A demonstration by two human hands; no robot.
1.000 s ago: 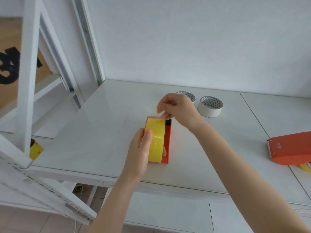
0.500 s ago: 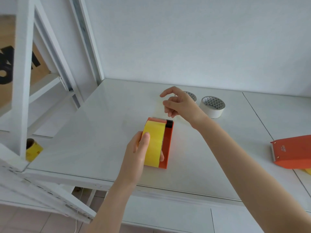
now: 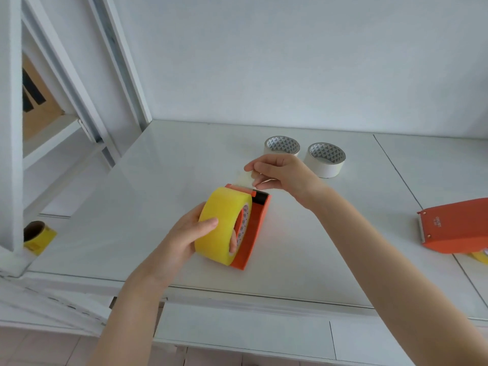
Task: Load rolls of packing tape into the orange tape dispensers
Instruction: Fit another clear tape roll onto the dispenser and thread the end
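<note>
Tape end is up between the right hand (image 3: pixel 284 175) thumb and fingers, a pale see-through strip pinched shut and drawn up and away from the roll (image 3: pixel 224 228), right above the dispenser (image 3: pixel 254 228) nose. Looks to me like they're feeding the loose end over the front roller and cutter, which is why it's pulled taut and not just flapping.

Left hand (image 3: pixel 190 239) is wrapped around the yellow roll, thumb on the outer face, fingertips curled round the far side into the core, so it's closed on the roll and pins it against the orange side plate. Roll stands upright on edge, seated in the dispenser, and the dispenser rests on the table (image 3: pixel 158 207) right under that grip. My guess is the clamp is there so the roll doesn't spin or pop off while the other hand tugs.

Beyond the pinching hand, two white rolls (image 3: pixel 327 162) sit flat, well apart from the work, presumably waiting. Off past the right forearm a second dispenser (image 3: pixel 454 228) lies on its side with something yellow under it, can't tell if that's a loaded roll. Another yellow roll (image 3: pixel 38 236) sits low out past the left hand, by the shelf frame
</note>
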